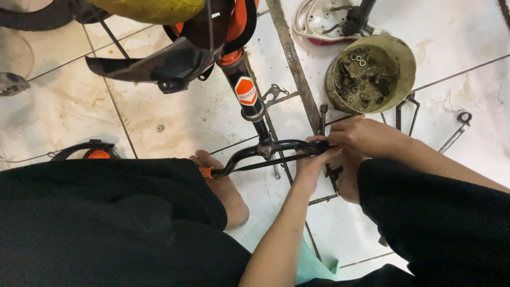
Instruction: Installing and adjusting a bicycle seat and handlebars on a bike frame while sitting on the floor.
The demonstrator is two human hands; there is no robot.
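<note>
A person crouches over a dirty white tiled floor (175,114), seen from above, bare knees in black shorts at either side. Both hands meet on the right end of a black curved handlebar (265,150) that lies low across the middle, just in front of the person's bare foot (226,186). The left hand (313,159) comes up from below and is closed around the bar's end. The right hand (364,137) reaches in from the right and curls over the same end, touching the left hand. An orange grip (206,172) caps the bar's other end. A black stem (249,98) with an orange label rises from the bar's centre. Just beyond the hands stands a grimy bucket (406,61) full of nuts and bolts; a wrench (456,133) lies to its right.
</note>
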